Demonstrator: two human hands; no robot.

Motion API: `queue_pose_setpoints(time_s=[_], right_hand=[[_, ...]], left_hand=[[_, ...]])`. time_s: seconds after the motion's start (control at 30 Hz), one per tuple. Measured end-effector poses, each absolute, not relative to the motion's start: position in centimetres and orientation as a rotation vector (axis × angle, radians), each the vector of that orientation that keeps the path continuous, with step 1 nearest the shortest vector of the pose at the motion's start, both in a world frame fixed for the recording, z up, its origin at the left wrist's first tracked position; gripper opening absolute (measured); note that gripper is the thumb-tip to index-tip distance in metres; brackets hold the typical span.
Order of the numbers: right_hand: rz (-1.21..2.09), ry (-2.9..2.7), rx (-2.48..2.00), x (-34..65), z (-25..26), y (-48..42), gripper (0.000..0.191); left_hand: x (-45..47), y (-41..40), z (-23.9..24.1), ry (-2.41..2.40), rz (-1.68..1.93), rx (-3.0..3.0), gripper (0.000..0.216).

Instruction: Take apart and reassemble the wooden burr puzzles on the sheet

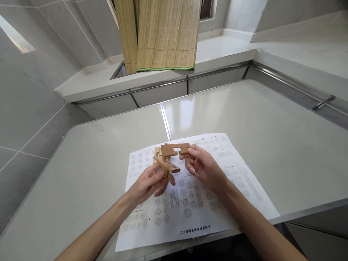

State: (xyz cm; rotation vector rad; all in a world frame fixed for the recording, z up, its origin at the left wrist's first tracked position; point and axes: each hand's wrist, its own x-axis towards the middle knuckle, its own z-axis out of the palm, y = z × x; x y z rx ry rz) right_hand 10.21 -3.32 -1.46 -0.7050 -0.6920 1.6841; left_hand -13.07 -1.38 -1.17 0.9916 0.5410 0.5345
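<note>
Between my hands, above a printed sheet, are interlocking wooden puzzle pieces. My left hand (153, 183) is closed around the partly joined wooden puzzle pieces (168, 165), which cross each other at angles. A flat notched wooden puzzle piece (170, 150) is pinched at its right end by the thumb and fingers of my right hand (199, 163). Its cut-out faces down and its left end overlaps the joined pieces; whether it is locked into them I cannot tell. Under both hands lies the instruction sheet (198, 221), covered with small diagrams and seen upside down.
The sheet lies on a pale glossy table (81, 181) with a metal seam (165, 121). Behind the table is a white ledge (225, 50), where a green-edged bamboo mat (167, 36) hangs. Grey tiled walls (27, 90) rise at the left.
</note>
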Motion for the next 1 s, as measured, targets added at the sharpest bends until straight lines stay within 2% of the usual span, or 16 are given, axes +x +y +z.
queue_pose_setpoints(time_s=[0.6, 1.0], right_hand=[[1.809, -0.819, -0.609, 10.17, -1.52, -3.83, 0.023], [1.790, -0.890, -0.681, 9.94, -1.56, -3.87, 0.025]], left_hand=[[-12.94, -1.48, -0.91, 0.620, 0.691, 0.922, 0.021], [-12.97, -1.60, -0.83, 0.623, 0.622, 0.984, 0.030]])
